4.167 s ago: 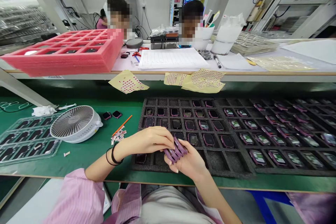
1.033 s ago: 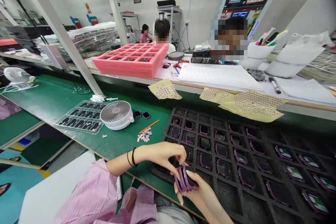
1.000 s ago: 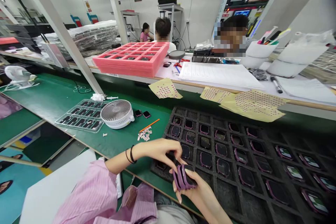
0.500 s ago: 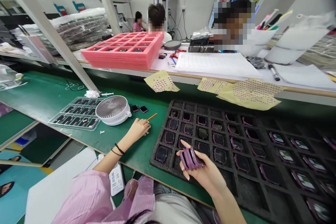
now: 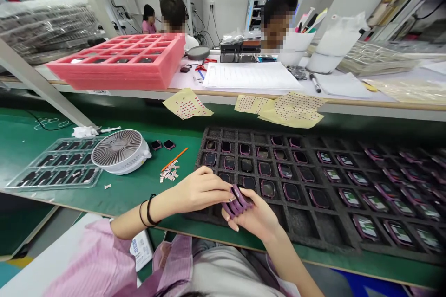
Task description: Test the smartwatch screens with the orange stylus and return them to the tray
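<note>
A stack of several purple watch cases (image 5: 238, 204) rests in my right hand (image 5: 259, 216), its fingers wrapped round them above the near side of the black foam tray (image 5: 296, 225). My left hand (image 5: 205, 190) reaches across to the stack. Its fingertips are pinched together at the cases' upper left edge; whatever they hold is too small to make out, though a whitish spot shows there. On the green bench left of the tray lie a thin orange stick (image 5: 175, 158) and a pile of small whitish pieces (image 5: 169, 172).
Purple-framed watches fill many tray pockets. Leftward are two watches (image 5: 163, 145), a white fan (image 5: 120, 151) and a clear tray of black parts (image 5: 52, 164). The shelf above holds a pink foam tray (image 5: 121, 76), papers (image 5: 251, 75) and hanging yellow sheets (image 5: 284, 109). People sit beyond.
My left hand has left the orange stick and small pieces and moved right to the watch cases. My right hand still holds the stack. The view has turned right.
</note>
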The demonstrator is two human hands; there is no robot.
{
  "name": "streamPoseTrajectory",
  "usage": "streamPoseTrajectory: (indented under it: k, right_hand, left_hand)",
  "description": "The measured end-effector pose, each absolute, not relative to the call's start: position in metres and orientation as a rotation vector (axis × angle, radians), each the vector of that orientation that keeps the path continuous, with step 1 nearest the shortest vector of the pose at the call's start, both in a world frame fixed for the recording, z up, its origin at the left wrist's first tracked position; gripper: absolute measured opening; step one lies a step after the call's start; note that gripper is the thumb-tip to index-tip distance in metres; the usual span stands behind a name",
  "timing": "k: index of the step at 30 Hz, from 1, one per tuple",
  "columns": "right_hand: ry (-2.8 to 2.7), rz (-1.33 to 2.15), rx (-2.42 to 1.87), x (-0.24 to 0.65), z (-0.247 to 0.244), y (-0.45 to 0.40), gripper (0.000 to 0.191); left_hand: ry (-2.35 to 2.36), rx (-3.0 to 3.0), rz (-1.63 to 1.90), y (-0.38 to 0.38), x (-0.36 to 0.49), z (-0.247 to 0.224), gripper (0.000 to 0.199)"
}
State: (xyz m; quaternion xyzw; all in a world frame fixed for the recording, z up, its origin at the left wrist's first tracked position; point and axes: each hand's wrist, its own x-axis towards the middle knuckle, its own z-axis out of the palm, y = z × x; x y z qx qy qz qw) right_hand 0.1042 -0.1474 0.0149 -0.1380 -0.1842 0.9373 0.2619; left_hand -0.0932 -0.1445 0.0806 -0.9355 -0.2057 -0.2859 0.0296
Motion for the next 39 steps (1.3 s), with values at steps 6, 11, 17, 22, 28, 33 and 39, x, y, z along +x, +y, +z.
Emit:
streamPoseTrajectory:
  k: [6, 11, 17, 22, 28, 33, 39]
  right_hand:
    - [-0.559, 2.592, -0.333, 0.107, 0.016, -0.152, 0.040]
    - [-0.620, 2.644, -0.313, 0.109, 0.012, -0.152, 0.043]
    - [-0.714, 2.721, -0.328, 0.111, 0.011, -0.150, 0.044]
    - [-0.767, 2.762, -0.339, 0.112, 0.013, -0.149, 0.046]
    - [-0.750, 2.740, -0.385, 0.112, 0.010, -0.150, 0.047]
    - [-0.860, 2.547, -0.519, 0.117, 0.018, -0.147, 0.049]
    - [-1.389, 1.677, -0.948, 0.144, 0.050, -0.106, 0.084]
  left_hand:
    - [-0.511, -2.903, -0.865, -0.135, -0.086, 0.076, 0.018]
    - [-0.522, -3.062, -0.801, -0.133, -0.088, 0.081, 0.021]
    - [-0.495, -3.340, -0.618, -0.129, -0.090, 0.096, 0.020]
    - [-0.559, -3.381, -0.644, -0.124, -0.084, 0.100, 0.015]
    - [-0.708, -3.474, -0.684, -0.112, -0.078, 0.085, 0.024]
    - [-0.896, -3.529, -0.669, -0.097, -0.074, 0.076, 0.034]
    - [-1.094, -3.388, -0.908, -0.084, -0.048, 0.076, 0.063]
